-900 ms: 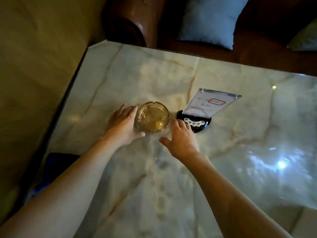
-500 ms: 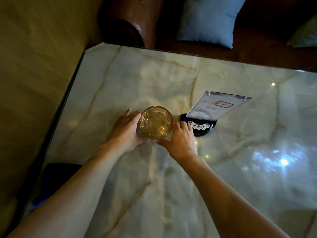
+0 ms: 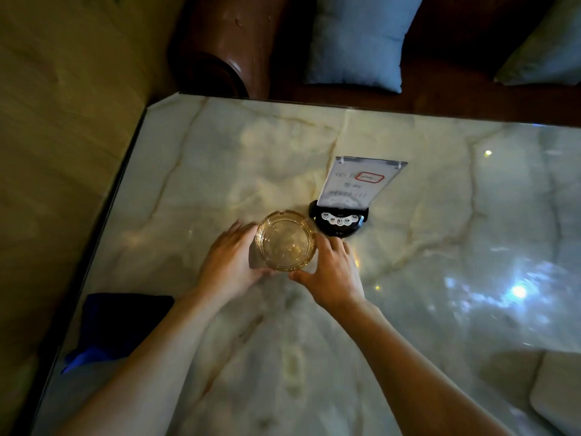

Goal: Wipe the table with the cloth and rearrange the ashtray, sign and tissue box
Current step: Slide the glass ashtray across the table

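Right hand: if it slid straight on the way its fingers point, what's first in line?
Probably the black call-button base of the clear acrylic sign, just beyond the right hand, which cups the amber glass ashtray. The gap looks small; depth is unclear.

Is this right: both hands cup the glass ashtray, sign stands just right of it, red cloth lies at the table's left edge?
Wrong on the colour: the head view shows the cloth is blue. Otherwise yes: left hand and right hand cup the ashtray, with the sign just right.
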